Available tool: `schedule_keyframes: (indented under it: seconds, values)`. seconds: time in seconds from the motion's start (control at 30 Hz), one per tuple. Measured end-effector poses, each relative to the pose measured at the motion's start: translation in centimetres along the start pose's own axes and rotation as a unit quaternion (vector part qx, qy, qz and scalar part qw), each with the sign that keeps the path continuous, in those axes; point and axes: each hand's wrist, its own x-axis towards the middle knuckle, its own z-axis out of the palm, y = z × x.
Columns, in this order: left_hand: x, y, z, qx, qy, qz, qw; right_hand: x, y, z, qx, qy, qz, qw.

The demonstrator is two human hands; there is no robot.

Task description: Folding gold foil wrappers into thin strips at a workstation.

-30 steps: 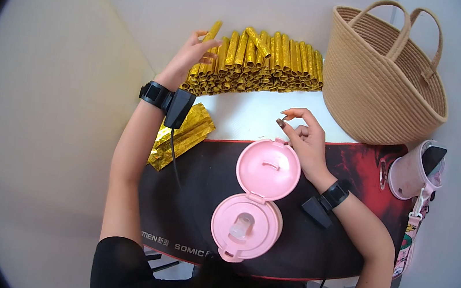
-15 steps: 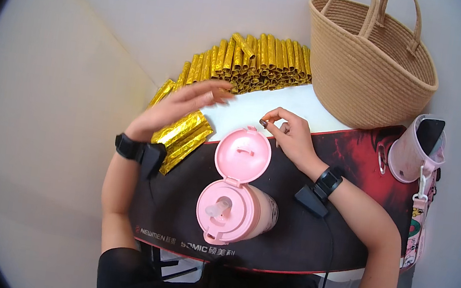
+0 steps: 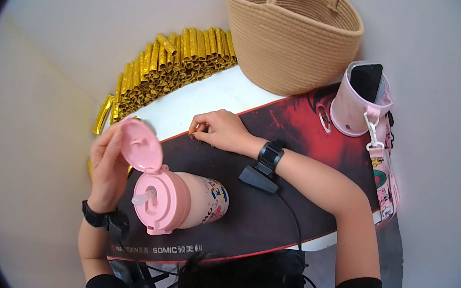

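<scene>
My left hand (image 3: 104, 163) is at the left, beside the raised round pink lid (image 3: 142, 145) of a tumbler. Its fingers bend upward and their tips are hidden by the lid, so I cannot tell what they touch. Slivers of flat gold foil pieces (image 3: 89, 167) show around this hand. My right hand (image 3: 220, 130) rests on the black and red desk mat (image 3: 221, 169), thumb and fingers curled together. Anything between them is too small to see. The pink tumbler (image 3: 199, 203), with a clear straw spout (image 3: 144, 196), stands on the mat between my forearms.
Many gold foil tubes (image 3: 161, 71) are piled along the wall at the back left. A tan rope basket (image 3: 292, 47) stands at the back. To its right, a pink cup holder (image 3: 351, 110) contains a phone (image 3: 365, 81), and a patterned strap (image 3: 380, 175) hangs from it.
The view has turned right, so the things appear further left. My left hand has lowered toward the gold foil pieces, behind the tumbler's lid. My right hand stays curled and now rests lower.
</scene>
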Motion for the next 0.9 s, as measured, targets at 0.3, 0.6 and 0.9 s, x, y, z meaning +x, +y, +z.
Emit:
schedule_keyframes:
  seconds: [0.3, 0.6, 0.9]
  values:
    - [-4.0, 0.9, 0.4, 0.122, -0.199, 0.229, 0.945, 0.2, 0.4, 0.2, -0.007, -0.014, -0.004, 1.000]
    - [-5.2, -1.9, 0.8, 0.273, -0.190, 0.338, 0.881, 0.4, 0.6, 0.4, -0.021, -0.011, -0.027, 0.999]
    - [-4.5, -3.1, 2.9, 0.210, -0.171, 0.370, 0.889, 0.6, 0.6, 0.3, -0.023, -0.024, 0.001, 0.999]
